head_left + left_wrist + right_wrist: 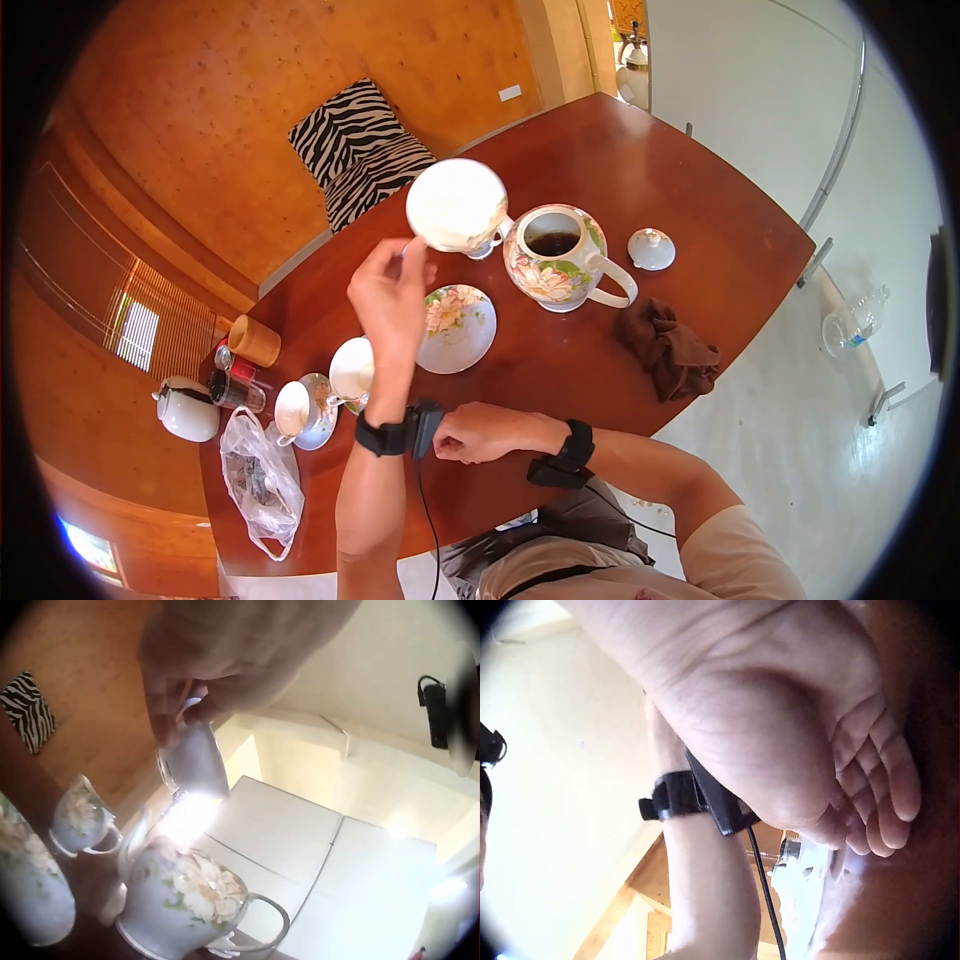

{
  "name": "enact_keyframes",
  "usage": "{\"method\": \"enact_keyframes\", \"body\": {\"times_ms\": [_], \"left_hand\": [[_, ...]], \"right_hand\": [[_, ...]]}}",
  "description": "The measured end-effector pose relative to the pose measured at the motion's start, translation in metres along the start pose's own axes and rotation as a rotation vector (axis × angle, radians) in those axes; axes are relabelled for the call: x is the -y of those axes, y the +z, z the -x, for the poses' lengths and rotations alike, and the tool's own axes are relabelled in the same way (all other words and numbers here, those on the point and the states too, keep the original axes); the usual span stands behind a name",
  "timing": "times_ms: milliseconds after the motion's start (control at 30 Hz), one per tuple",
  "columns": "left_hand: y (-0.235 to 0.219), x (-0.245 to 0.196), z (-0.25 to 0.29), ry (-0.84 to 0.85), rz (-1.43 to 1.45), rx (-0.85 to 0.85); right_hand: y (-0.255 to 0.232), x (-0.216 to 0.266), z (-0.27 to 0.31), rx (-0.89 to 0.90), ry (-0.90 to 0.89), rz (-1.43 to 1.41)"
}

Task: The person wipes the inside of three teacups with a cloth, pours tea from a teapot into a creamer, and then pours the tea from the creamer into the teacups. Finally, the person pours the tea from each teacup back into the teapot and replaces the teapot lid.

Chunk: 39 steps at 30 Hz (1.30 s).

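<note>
My left hand (390,295) pinches a white teacup (457,200) at its handle, holding it raised and tilted over the table. Its pale inside faces up in the head view; the left wrist view shows the fingers on the cup (201,761). To its right stands a flowered teapot (550,280), lidless, with dark liquid inside. A small flowered jug (81,816) is partly hidden behind the cup in the head view. Below the cup lies a flowered saucer (460,345). My right hand (482,432), fingers loosely curled and holding nothing, is by the table's near side.
The teapot lid (652,250) and a crumpled brown cloth (672,350) lie at the right. Left on the table (540,370) are two more cups, one a cup (293,410) by a saucer, a plastic bag (262,480), a wooden cup (254,341) and a white pot (188,410).
</note>
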State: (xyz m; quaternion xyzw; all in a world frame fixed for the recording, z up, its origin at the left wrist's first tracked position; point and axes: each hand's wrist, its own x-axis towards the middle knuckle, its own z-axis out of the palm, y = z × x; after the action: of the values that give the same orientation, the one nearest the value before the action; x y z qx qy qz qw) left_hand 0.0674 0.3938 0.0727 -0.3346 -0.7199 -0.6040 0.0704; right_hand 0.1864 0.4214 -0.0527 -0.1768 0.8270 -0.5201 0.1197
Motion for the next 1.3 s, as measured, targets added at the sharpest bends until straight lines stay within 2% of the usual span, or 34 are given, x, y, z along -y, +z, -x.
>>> {"method": "enact_keyframes", "body": {"times_ms": [67, 133, 200, 233, 367, 433, 933, 1300], "left_hand": [[-0.025, 0.022, 0.009, -0.086, 0.005, 0.003], [-0.046, 0.051, 0.026, -0.103, 0.017, 0.034], [-0.059, 0.072, 0.044, -0.247, 0.16, 0.099], [-0.062, 0.077, 0.052, -0.249, 0.157, 0.091], [-0.062, 0.09, 0.073, -0.325, 0.057, 0.101], [-0.062, 0.093, 0.077, -0.323, 0.057, 0.108], [-0.061, 0.102, 0.083, -0.42, -0.019, 0.113], [-0.06, 0.103, 0.087, -0.375, -0.125, 0.109]], "right_hand": [[0.002, -0.001, 0.0, 0.032, -0.006, 0.076], [0.009, -0.006, 0.0, -0.071, -0.126, 0.18], [0.003, 0.009, 0.005, -0.007, -0.092, 0.124], [0.001, 0.014, 0.007, 0.052, -0.053, 0.07], [0.003, 0.013, 0.006, 0.077, -0.054, 0.073], [0.0, 0.015, 0.006, 0.119, 0.021, 0.011], [0.001, 0.013, 0.005, 0.102, 0.009, -0.029], [0.002, 0.012, 0.005, 0.101, 0.005, -0.027]]}}
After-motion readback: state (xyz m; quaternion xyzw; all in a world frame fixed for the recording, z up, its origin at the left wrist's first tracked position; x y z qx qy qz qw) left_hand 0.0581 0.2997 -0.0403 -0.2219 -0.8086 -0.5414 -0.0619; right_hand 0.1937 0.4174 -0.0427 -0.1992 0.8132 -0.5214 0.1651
